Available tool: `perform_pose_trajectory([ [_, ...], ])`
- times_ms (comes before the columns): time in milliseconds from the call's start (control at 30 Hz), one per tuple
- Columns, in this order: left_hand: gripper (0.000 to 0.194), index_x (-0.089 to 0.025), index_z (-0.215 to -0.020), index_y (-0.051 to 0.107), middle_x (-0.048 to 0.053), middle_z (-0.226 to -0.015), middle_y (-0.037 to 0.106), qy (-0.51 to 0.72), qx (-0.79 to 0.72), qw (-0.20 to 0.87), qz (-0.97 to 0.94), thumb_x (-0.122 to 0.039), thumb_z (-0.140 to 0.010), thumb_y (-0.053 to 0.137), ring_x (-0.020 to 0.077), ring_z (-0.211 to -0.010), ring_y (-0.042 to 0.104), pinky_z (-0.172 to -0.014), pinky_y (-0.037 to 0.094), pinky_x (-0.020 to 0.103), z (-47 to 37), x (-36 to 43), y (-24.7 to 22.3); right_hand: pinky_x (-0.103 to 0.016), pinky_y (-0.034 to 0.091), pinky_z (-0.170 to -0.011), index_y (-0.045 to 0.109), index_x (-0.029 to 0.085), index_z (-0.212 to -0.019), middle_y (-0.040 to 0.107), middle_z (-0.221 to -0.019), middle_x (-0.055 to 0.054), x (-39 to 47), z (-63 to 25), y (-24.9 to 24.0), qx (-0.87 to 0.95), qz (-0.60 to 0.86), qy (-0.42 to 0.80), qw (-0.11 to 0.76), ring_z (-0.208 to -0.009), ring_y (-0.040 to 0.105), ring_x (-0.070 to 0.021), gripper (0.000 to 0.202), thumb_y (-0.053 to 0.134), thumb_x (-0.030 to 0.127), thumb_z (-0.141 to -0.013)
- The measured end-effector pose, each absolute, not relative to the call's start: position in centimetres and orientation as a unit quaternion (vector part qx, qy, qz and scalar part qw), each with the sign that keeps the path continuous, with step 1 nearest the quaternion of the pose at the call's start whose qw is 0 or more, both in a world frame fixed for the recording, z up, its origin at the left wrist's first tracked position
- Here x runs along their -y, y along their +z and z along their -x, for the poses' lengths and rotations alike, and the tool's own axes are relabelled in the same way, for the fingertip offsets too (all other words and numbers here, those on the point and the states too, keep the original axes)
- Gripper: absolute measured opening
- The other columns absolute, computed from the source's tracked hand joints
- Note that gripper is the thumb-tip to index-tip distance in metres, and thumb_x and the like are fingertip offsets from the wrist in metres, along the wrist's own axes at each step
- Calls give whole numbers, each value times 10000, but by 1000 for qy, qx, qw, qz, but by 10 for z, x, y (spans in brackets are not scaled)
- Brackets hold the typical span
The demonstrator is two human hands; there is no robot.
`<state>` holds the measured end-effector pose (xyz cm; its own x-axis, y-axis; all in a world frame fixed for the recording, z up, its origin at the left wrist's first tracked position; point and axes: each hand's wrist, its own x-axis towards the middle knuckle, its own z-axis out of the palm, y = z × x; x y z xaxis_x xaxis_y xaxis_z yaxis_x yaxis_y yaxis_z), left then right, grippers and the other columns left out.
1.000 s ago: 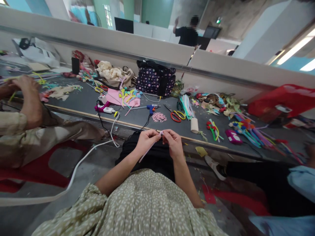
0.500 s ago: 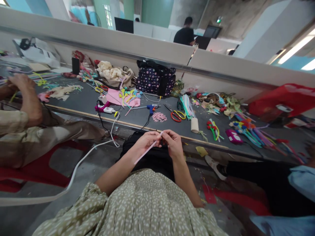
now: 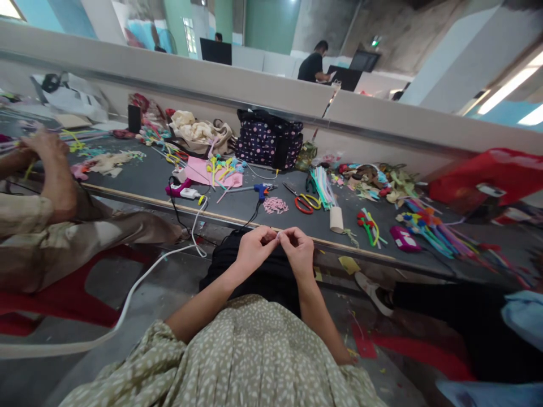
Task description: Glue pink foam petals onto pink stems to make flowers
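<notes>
Over my lap, just off the table's front edge, my left hand (image 3: 257, 247) and my right hand (image 3: 297, 249) meet at the fingertips. Both are closed in a pinch on a pale pink pipe cleaner (image 3: 278, 235). Only a tiny bit of it shows between the thumbs; the rest is hidden by my fingers. On the table beyond lie a heap of short pink pieces (image 3: 275, 205), a blue glue gun (image 3: 262, 191), and red-and-yellow-handled scissors (image 3: 304, 203).
A bundle of pipe cleaners (image 3: 323, 186) lies near a beige cylinder (image 3: 336, 219). Behind stands a dotted bag (image 3: 269, 140). A pink sheet (image 3: 199, 169) carries small flower-like pieces. A white cable (image 3: 144, 277) hangs at left. A co-worker's hands (image 3: 46, 144) work at far left.
The long pale pink end that stuck out below my left hand no longer shows. My fingertips have come together, thumbs side by side. The view has shifted slightly.
</notes>
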<state>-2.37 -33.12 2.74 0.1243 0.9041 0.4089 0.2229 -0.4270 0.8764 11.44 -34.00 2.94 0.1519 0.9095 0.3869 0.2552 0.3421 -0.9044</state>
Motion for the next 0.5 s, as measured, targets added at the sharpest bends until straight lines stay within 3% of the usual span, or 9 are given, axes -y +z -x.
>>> perform_pose_trajectory([
  [100,201,-187,-745,648,22,-708,618,498,-426,208,-726,-318,-877,569,147,-694,554,-685,414,271,25,337,32,-243,435,-579,625,182,-757,609,-670,9,341,-114,28,595,506,261,567,-583,529,-126,158,623,333,-806],
  [200,192,-196,-770,657,32,-723,632,496,-414,189,-740,-294,-890,545,157,-714,573,-693,418,274,26,338,35,-249,445,-598,637,184,-782,626,-703,-3,343,-115,28,604,511,244,560,-606,546,-135,160,615,338,-820],
  [333,178,-190,-750,669,18,-695,634,508,-413,269,-706,-303,-859,584,146,-664,563,-656,422,260,25,334,32,-255,459,-615,648,185,-784,646,-723,-10,344,-115,31,605,502,257,562,-629,566,-140,157,622,335,-819],
  [500,221,-148,-703,657,3,-645,617,514,-374,474,-610,-353,-782,675,117,-594,524,-597,412,238,24,328,31,-246,452,-573,650,189,-779,630,-686,10,343,-117,35,575,466,344,578,-575,545,-124,165,657,352,-801],
])
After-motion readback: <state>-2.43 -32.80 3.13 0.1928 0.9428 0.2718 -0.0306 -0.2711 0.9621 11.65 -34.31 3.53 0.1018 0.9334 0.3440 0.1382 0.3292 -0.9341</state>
